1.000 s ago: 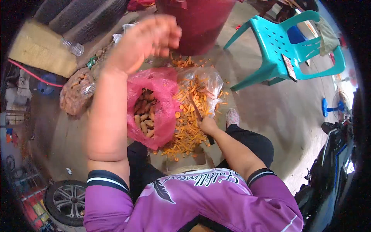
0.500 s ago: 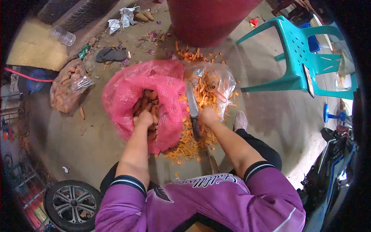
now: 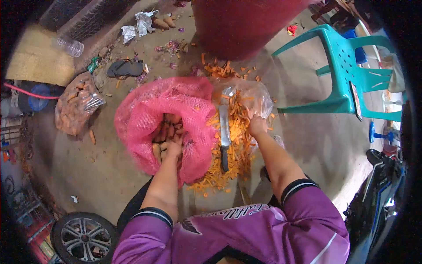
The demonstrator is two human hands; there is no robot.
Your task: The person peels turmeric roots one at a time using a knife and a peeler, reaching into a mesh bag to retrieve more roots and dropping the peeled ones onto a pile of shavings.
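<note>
My left hand point(image 3: 173, 148) reaches into the mouth of a pink mesh sack point(image 3: 198, 119), touching the reddish-brown roots point(image 3: 166, 130) inside; its fingers are partly hidden among them. On the right, my right hand point(image 3: 258, 126) lies with fingers apart at the edge of a clear plastic bag point(image 3: 262, 100), over cut orange pieces point(image 3: 237, 119). Between sack and bag, a knife point(image 3: 224, 127) with a wide blade and dark handle rests on the orange pieces, its handle toward my body. Neither hand touches it.
A red container point(image 3: 246, 26) stands ahead, a teal chair point(image 3: 338, 66) at the right. Another bag of roots point(image 3: 78, 103), a dark slipper point(image 3: 126, 68) and a wheel point(image 3: 83, 235) are on the left. A motorcycle point(image 3: 378, 189) is at the lower right.
My right hand has moved right, away from the knife, and its fingers have spread over the plastic bag's edge. My left hand has shifted slightly right and down within the sack's mouth.
</note>
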